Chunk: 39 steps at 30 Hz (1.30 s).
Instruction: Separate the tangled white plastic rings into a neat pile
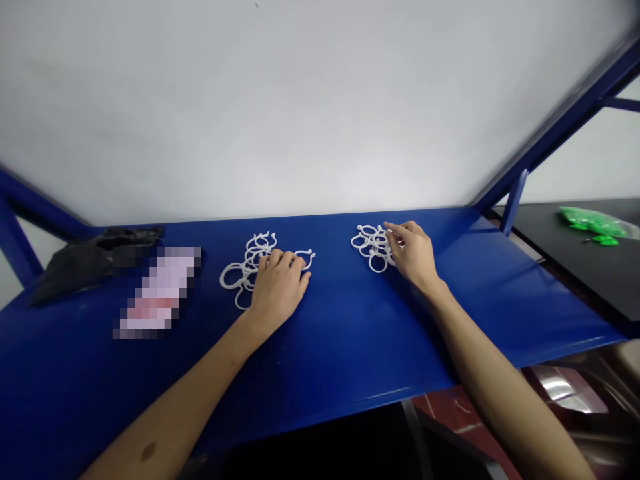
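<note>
I have the left hand (279,283) palm-down over a loose heap of thin, white, plastic-looking rings (248,268) and the right hand (414,257) at a second white ring heap (373,243), fingertips bent inward; I cannot tell whether either grasps a ring. With the rings overlapping, I'd pinch one rim at a time and lift gently, sparing its neighbours. Both heaps lie on a smooth blue tabletop (350,333) before a plain whitish panel (320,120), a crumpled black plastic bag (90,257) at left, a black side table (565,257) at right.
</note>
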{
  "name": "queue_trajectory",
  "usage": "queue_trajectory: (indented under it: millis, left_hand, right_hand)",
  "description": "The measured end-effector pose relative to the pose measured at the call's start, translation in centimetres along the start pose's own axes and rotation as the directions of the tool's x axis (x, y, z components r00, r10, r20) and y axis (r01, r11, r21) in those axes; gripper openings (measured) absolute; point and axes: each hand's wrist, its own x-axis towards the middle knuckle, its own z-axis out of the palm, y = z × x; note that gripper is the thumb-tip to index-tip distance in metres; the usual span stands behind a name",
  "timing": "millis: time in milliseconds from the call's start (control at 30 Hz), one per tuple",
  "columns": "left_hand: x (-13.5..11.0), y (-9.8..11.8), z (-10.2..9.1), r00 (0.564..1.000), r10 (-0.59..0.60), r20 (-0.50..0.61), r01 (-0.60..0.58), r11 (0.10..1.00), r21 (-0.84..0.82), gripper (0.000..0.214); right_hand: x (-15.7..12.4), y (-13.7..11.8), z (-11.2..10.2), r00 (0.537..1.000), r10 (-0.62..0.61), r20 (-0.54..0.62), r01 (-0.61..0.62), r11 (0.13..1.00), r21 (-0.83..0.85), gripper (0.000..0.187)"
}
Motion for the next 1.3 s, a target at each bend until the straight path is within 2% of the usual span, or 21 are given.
queue_trajectory:
  millis: [100,233,400,533,633,700,800,967,1100,1200,1300]
  left_hand:
    - [-0.1,-0.1,-0.1,0.999,0.045,0.001,-0.045,0.999,0.006,0.021]
    - [-0.2,-0.2,-0.2,0.995,0.076,-0.069,-0.079,0.996,-0.033,0.017]
    - [-0.1,-0.2,-0.1,0.984,0.069,-0.163,-0.09,0.988,-0.125,0.015]
    - [0.1,0.0,-0.4,0.978,0.021,-0.208,-0.066,0.975,-0.213,0.014]
    - [0.2,0.3,-1.1,0.963,0.024,-0.27,-0.085,0.973,-0.215,0.012]
    - [0.2,0.8,-1.5,0.945,0.051,-0.323,-0.13,0.965,-0.229,0.011]
    - [0.0,1.6,-1.9,0.92,0.112,-0.376,-0.222,0.939,-0.264,0.013]
    - [-0.4,2.3,-1.4,0.922,0.196,-0.335,-0.316,0.88,-0.355,0.01]
    - [-0.6,2.2,-0.9,0.928,0.185,-0.324,-0.307,0.87,-0.385,0.013]
    - [-0.5,2.2,-1.0,0.928,0.158,-0.337,-0.298,0.857,-0.419,0.01]
    - [-0.5,2.3,-1.4,0.926,0.022,-0.376,-0.216,0.848,-0.484,0.01]
  right_hand:
    - [0.0,2.1,0.3,0.997,-0.005,0.072,0.008,0.999,-0.037,0.024]
    - [-0.1,2.6,0.7,0.992,-0.061,0.111,0.069,0.995,-0.069,0.02]
    - [-0.1,1.9,0.5,0.992,-0.093,0.088,0.1,0.992,-0.08,0.022]
    - [-0.3,0.7,0.3,0.993,-0.106,0.048,0.107,0.994,-0.012,0.024]
    - [-1.0,-1.1,0.5,0.981,-0.138,0.138,0.119,0.983,0.138,0.022]
    - [-1.8,-2.7,0.7,0.953,-0.168,0.254,0.091,0.954,0.287,0.024]
    - [-3.1,-5.4,1.0,0.899,-0.193,0.393,-0.03,0.868,0.496,0.026]
    - [-4.3,-8.0,1.2,0.892,-0.1,0.44,-0.231,0.736,0.636,0.012]
    - [-4.5,-8.0,1.4,0.856,-0.107,0.506,-0.318,0.664,0.677,0.017]
    - [-4.3,-8.0,1.4,0.852,-0.093,0.515,-0.33,0.668,0.667,0.018]
    - [-4.1,-7.9,1.2,0.893,-0.078,0.444,-0.247,0.74,0.626,0.013]
